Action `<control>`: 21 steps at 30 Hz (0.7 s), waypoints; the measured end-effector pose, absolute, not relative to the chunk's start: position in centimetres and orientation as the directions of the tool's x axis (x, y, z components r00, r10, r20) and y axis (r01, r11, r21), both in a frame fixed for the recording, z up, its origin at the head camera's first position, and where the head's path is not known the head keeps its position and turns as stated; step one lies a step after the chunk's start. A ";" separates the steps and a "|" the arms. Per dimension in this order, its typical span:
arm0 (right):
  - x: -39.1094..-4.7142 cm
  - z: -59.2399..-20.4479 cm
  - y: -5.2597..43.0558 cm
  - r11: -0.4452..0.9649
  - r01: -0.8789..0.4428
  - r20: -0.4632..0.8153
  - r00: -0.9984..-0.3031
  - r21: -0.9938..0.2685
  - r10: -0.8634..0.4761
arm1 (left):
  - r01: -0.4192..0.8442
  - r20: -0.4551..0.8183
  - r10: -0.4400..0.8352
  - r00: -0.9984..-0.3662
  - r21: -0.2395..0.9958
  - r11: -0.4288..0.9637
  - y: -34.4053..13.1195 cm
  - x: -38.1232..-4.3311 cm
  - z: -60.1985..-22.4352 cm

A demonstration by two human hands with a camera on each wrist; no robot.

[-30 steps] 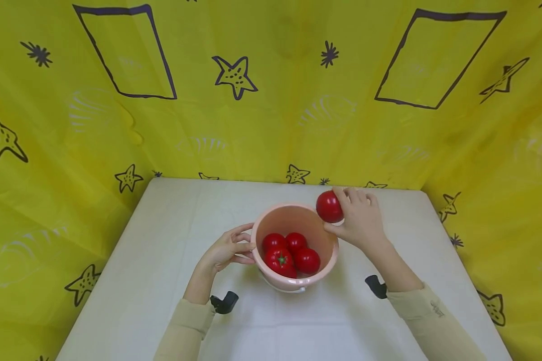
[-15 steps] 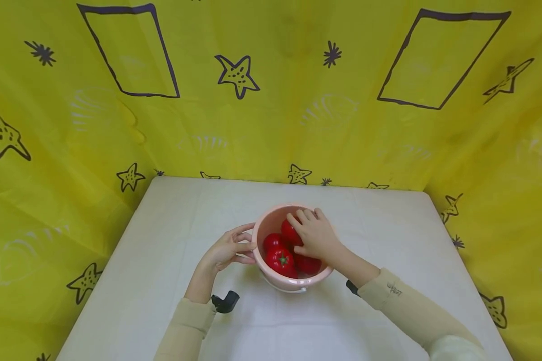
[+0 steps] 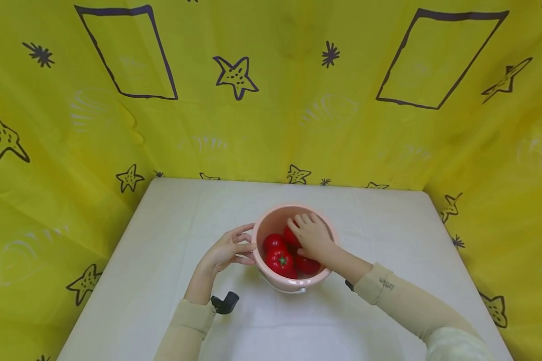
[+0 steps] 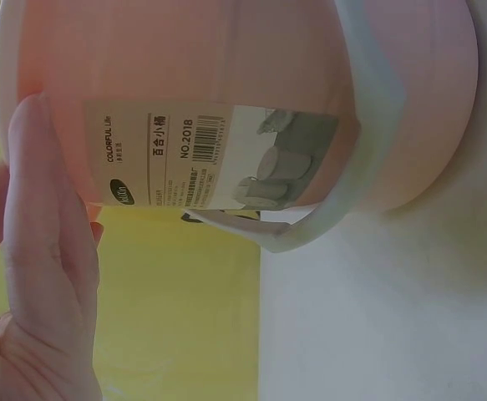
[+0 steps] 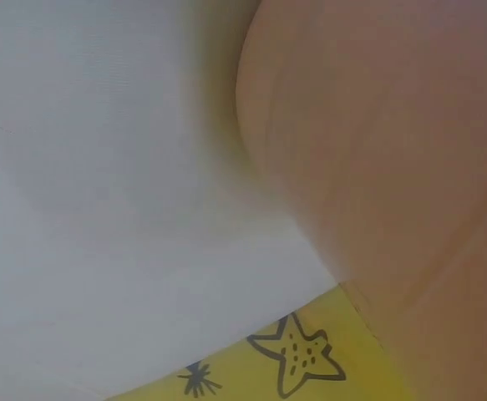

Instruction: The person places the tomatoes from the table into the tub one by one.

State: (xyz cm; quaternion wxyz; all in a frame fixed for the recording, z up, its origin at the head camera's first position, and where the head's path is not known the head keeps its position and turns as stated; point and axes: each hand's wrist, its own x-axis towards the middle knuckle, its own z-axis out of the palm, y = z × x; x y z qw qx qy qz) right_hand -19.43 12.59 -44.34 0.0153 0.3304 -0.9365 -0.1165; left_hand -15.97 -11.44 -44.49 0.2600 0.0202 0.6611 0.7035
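A pink bucket (image 3: 292, 286) stands on the table with several glossy red tomatoes inside. One tomato (image 3: 280, 259) shows a green stem mark; another (image 3: 274, 242) lies behind it. My left hand (image 3: 223, 250) holds the bucket's left side at the rim. In the left wrist view, the left hand (image 4: 47, 251) touches the outer wall beside a label (image 4: 210, 159). Down inside the bucket, my right hand (image 3: 313, 239) grips a tomato (image 3: 291, 237) that its fingers partly cover. The right wrist view shows only the bucket's outer wall (image 5: 385, 150), not the fingers.
A white cloth covers the table (image 3: 198, 205). Yellow curtains (image 3: 275, 120) with drawn stars enclose the back and sides. The bucket's pale handle (image 4: 343, 200) hangs down its outside. A black wrist mount (image 3: 226, 303) sticks out from the left cuff.
My right hand has carried a tomato from above the bucket's right rim leftward and down inside it. In the last half second it has sunk slightly lower. My left hand stays at the rim.
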 end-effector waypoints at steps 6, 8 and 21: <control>-19.3 -44.2 12.5 0.755 -0.600 -0.092 -0.795 0.263 -0.600 | -0.340 -0.312 0.401 -0.861 0.941 0.001 -11.4 -16.0 -44.5; -19.2 -44.2 12.5 0.751 -0.598 -0.111 -0.797 0.279 -0.594 | -0.338 -0.312 0.401 -0.861 0.941 0.005 -11.4 -16.0 -44.6; -18.9 -43.6 13.6 0.784 -0.617 0.001 -0.786 0.070 -0.618 | -0.304 -0.326 0.346 -0.880 0.945 0.118 -11.2 -15.9 -43.7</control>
